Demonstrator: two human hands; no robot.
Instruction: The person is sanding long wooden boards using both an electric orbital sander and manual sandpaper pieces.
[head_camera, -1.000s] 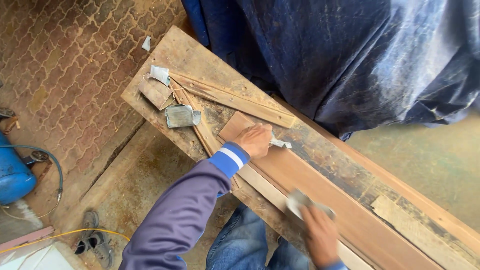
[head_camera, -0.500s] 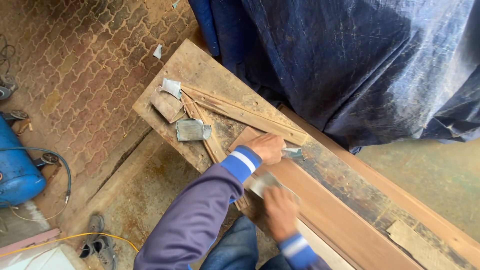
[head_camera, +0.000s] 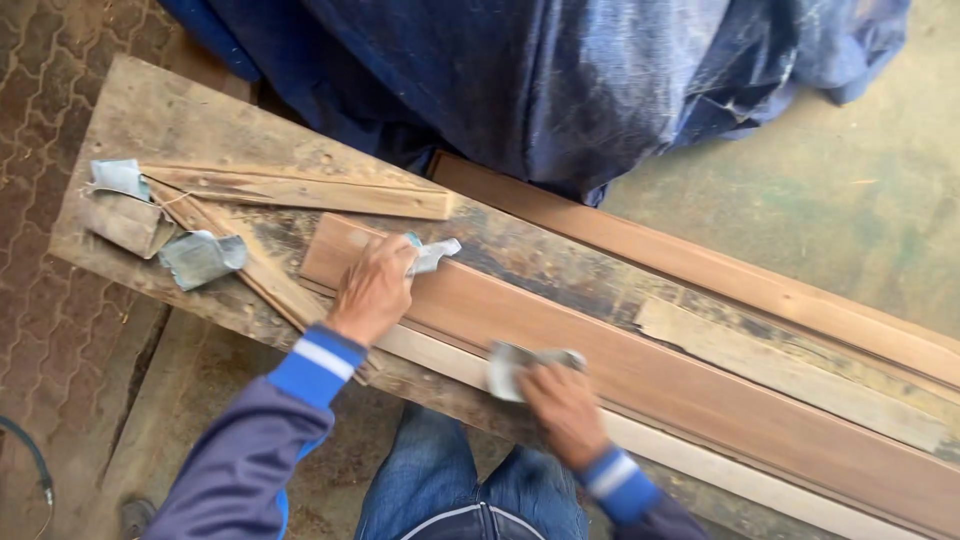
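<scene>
Rubbing back along the reddish plank (head_camera: 640, 375) from its near end, the right hand (head_camera: 560, 405) grips a sandpaper pad (head_camera: 510, 365), while the left hand (head_camera: 375, 290) presses that end, fingers pinching a paper scrap (head_camera: 432, 255).

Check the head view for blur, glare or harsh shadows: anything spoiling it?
Head view: soft, even daylight, no glare or hard shadows. Right hand and its sandpaper slightly motion-smeared; left hand and reddish board reasonably sharp. Whole frame mildly soft.
</scene>
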